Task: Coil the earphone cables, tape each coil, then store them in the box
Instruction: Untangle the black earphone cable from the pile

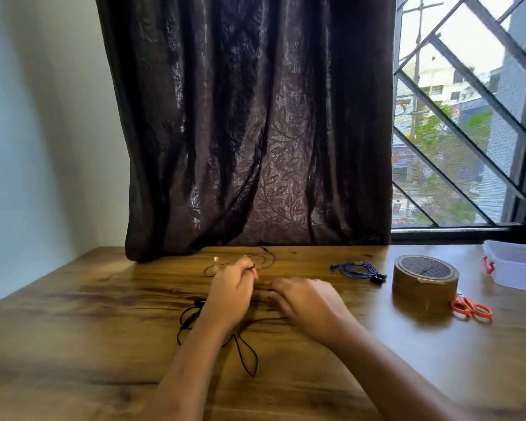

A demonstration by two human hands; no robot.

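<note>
Directions are read as on a dial centred on the two hands.

1. Table (73, 329): wood-grain top, carrying all items.
2. Box (513, 278): clear plastic, at 3 o'clock by the far right edge, well apart from the hands.
3. Tape roll (425, 281): brown, lying flat at 3 o'clock, between the hands and the box.
4. Left hand (233, 287): fingers curled, pinching the black earphone cable (246, 357) at its fingertips.
5. Right hand (304, 299): just beside the left, low over the table. It is motion-blurred, so its grip cannot be determined.
6. Black earphone cable: uncoiled, with slack loops trailing from 6 to 9 o'clock under the left forearm. A thin loop lies at 12 o'clock.
7. Blue earphones (357, 268): bundled at 2 o'clock, near the tape roll.
8. Scissors (471, 306): orange handles, at 3 o'clock, just beside the roll.

Handling assessment: the cable is likely very light, limp and springy, so loops will tend to open once released. Pinch the gathered turns at one crossing point. Keep the pull off the earbud and plug joints, which are probably the fragile parts.
</note>
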